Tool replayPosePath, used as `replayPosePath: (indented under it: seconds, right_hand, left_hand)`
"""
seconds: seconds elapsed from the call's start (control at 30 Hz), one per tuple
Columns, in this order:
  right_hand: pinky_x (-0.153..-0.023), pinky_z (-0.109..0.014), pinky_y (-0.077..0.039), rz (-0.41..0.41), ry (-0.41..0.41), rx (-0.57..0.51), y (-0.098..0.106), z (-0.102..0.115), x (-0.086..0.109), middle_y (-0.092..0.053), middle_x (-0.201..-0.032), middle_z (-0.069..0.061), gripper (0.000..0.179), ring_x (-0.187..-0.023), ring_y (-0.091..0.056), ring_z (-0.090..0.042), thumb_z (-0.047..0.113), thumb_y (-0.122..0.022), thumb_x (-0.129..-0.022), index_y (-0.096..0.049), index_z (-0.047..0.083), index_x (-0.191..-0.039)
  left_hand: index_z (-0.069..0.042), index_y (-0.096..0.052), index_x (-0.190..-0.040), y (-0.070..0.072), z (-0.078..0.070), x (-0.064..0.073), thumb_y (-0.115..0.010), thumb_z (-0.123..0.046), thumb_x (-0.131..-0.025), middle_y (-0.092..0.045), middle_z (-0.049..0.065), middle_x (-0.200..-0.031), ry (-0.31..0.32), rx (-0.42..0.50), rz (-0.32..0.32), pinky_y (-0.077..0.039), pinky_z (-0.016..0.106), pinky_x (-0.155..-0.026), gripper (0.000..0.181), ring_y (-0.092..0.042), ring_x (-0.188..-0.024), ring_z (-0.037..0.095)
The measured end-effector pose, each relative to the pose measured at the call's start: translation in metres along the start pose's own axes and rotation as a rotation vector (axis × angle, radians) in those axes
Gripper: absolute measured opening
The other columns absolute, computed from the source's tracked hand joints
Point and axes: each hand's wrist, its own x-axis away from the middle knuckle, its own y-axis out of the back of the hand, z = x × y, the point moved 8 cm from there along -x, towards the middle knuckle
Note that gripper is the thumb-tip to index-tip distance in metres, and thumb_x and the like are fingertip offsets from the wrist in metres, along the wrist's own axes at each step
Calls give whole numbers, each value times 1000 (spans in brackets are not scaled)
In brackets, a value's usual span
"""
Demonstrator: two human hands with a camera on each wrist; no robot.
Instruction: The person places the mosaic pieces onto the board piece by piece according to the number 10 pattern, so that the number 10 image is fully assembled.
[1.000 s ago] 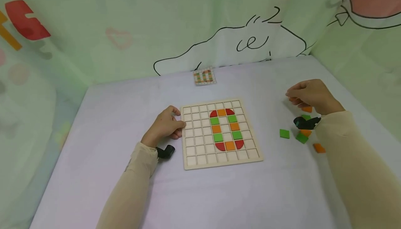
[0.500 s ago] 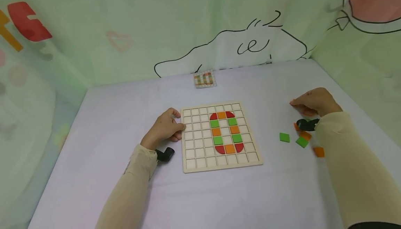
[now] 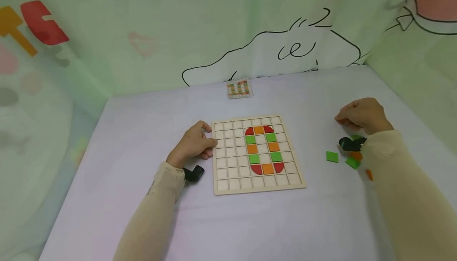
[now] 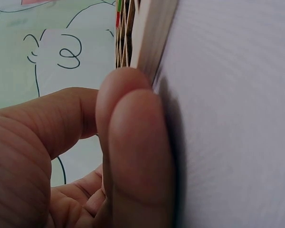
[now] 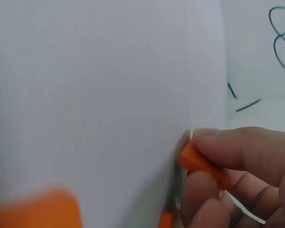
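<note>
A wooden grid board [image 3: 228, 183] lies on the table, bearing red, orange and green tiles arranged in an upright oval. At its left edge, my left hand [image 3: 192, 142] holds the board, thumb over the rim and fingertips [image 4: 140, 128] against the side. My right hand [image 3: 365, 116] is at the far right, above the loose tiles. Between thumb and finger it pinches an orange tile [image 5: 199, 164], seen best in the right wrist view. Green tiles [image 3: 332, 156] and orange tiles [image 3: 355, 156] lie below that hand, partly hidden by the wrist and sleeve.
Behind the board, a small pattern card [image 3: 240, 88] leans near the back edge of the table. A printed curtain [image 3: 160, 35] hangs behind and beside the white tabletop [image 3: 264, 221]. A black wrist camera [image 3: 351, 144] sits under the right wrist.
My right hand has closed on an orange tile among the loose pieces and moved slightly. My left hand stays at the board's left edge. The head view has shifted a little.
</note>
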Motion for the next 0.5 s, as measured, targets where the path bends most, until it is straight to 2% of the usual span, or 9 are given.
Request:
replayPosePath:
  seconds: [0.17, 0.3, 0.5]
  right_hand:
    - [-67, -24, -61, 40, 49, -100, -19, 11, -3, -73, -79, 9, 36, -73, -68, -6, 20, -68, -100, -62, -7, -122]
    - [-73, -24, -63, 90, 80, -194, -38, 29, 0, -72, -86, 7, 46, -76, -71, -5, 21, -62, -105, -52, -11, -137]
    - [-74, -24, -63, 136, 106, -257, -69, 58, 7, -71, -90, 6, 47, -75, -70, -8, 19, -65, -102, -52, -8, -138]
  left_hand:
    - [-7, -48, -128, 0, -1, -1, -72, -6, -95, -64, 12, -81, 0, 2, 1, -61, 29, -54, 41, -67, -56, 17]
    - [-7, -49, -128, 0, -2, -1, -72, -7, -95, -64, 12, -80, 2, -6, -5, -61, 28, -54, 40, -67, -56, 17]
    - [-7, -49, -129, 2, -1, -2, -72, -8, -96, -64, 12, -81, 5, -9, -9, -61, 29, -53, 41, -67, -55, 17]
